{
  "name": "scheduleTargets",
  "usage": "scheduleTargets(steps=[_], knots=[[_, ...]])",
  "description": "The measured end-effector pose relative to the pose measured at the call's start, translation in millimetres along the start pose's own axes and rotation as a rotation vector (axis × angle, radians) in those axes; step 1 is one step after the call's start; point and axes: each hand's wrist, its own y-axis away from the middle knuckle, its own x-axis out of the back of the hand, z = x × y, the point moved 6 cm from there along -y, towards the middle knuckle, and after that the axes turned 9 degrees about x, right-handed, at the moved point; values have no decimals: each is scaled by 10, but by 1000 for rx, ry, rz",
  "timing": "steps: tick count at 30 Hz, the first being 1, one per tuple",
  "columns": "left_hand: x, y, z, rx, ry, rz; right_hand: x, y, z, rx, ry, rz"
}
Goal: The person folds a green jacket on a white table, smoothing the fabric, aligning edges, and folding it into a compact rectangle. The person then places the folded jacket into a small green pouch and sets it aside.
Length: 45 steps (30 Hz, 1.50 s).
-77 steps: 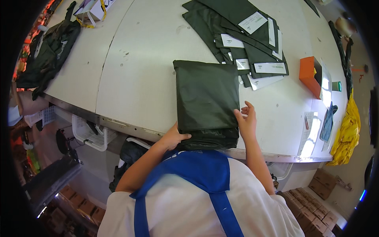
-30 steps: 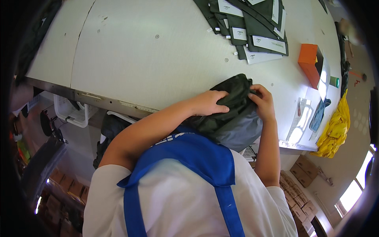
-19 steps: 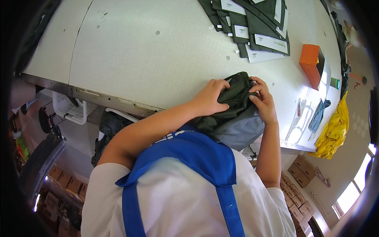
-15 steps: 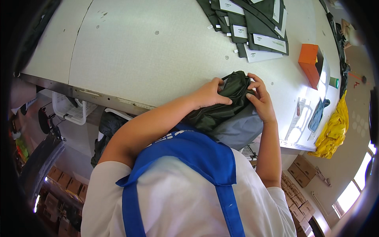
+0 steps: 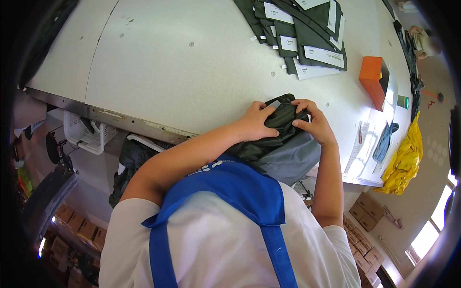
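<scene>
While the dark green cloth [image 5: 269, 148] sits bunched at the near edge of the white table [image 5: 153, 72], both hands hold it from above, one to each side. Left hand [image 5: 253, 124]: curled on the bundle's left, thumb toward the body and fingers on the far side, gripping cloth between them; some fingertips are lost in the folds. Right hand [image 5: 317, 123]: bent around the upper right of the same bundle, fingers over the far edge, thumb nearer, gripping a fold; how firmly, cannot tell. Gripping at opposite sides presumably keeps the bunched top upright and the folds gathered. A smooth grey part [image 5: 297, 156] hangs slack below the right hand, apparently because neither hand supports it. Bundle lies close against the blue apron [image 5: 230, 189], likely so the forearms can stay bent. Flat dark pouches [image 5: 314, 36] with white labels overlap well beyond the hands, probably set there to leave room near the body. Orange box [image 5: 372, 79] stands to the right, beyond a blue cloth [image 5: 385, 142] and a pen [image 5: 360, 134] lying on paper; these seem kept aside, within sight. Yellow cloth [image 5: 408, 158] hangs in loose folds by the table's right end.
</scene>
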Motion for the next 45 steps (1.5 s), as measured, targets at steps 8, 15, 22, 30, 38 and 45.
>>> scheduleTargets(steps=[8, 15, 22, 30, 38, 45], knots=[[76, -57, 167, 19, -13, -172, 45, 10, 53, -57, -77, 10], [5, 110, 337, -194, 44, -11, 103, 75, -19, 118, -37, 78], [-84, 316, 611, -208, -181, -92, 26, 97, 162, -131, -216, -84], [-138, -258, 178, -30, -285, -510, -33, 182, -94, 10, -203, -29], [-92, -270, 276, -150, -819, -122, 126, 361, 194, -56, -110, 105], [95, -97, 181, -175, 113, 87, 136, 416, 179, -174, -147, 62]])
